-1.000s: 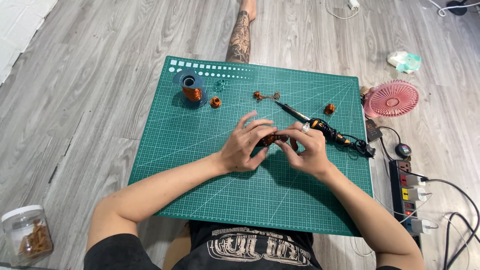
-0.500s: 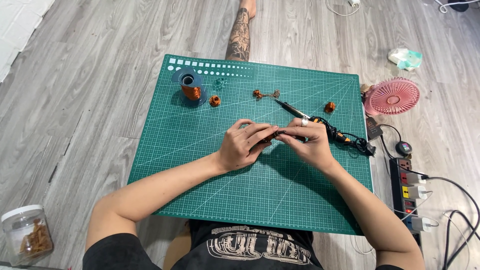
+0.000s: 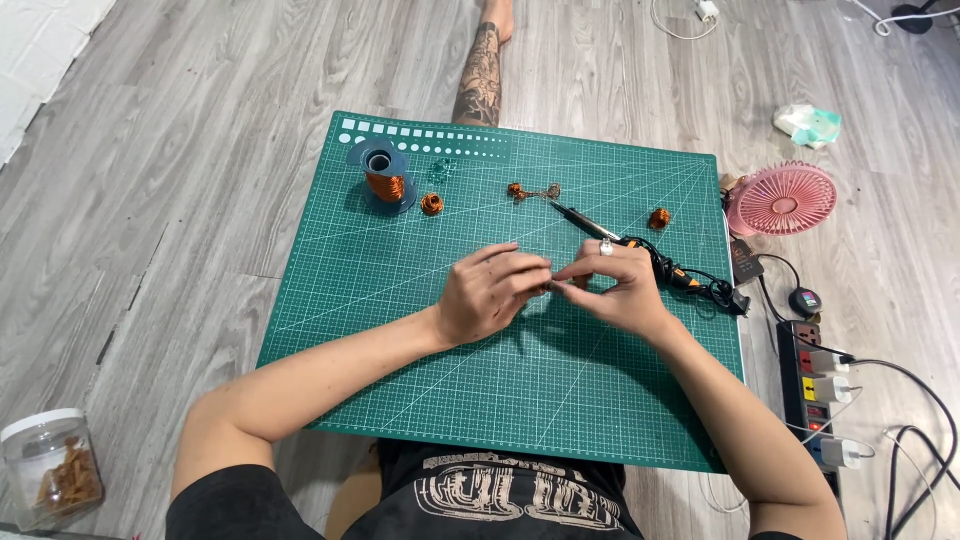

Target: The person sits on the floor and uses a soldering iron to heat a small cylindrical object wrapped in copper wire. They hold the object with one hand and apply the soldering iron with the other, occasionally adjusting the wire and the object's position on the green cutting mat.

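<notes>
Grey wood-look plank floor (image 3: 200, 150), white wall (image 3: 30, 60) at top-left, even light.

Small part pinched between left hand (image 3: 488, 292) and right hand (image 3: 612, 284) hidden by fingers, too small to identify. Jar (image 3: 48, 480) cut off at left edge.

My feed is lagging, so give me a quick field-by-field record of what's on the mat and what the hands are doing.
surface: green cutting mat on grey wood floor
left hand: over mat centre, fingertips pinching a small part, too small to identify
right hand: meets the left on that part
spool of copper wire: upright, far left of mat
small copper coils: loose near spool, more at far right
soldering iron: lying behind the right hand
pink fan: off mat, right
power strip: right, plugs inserted
</notes>
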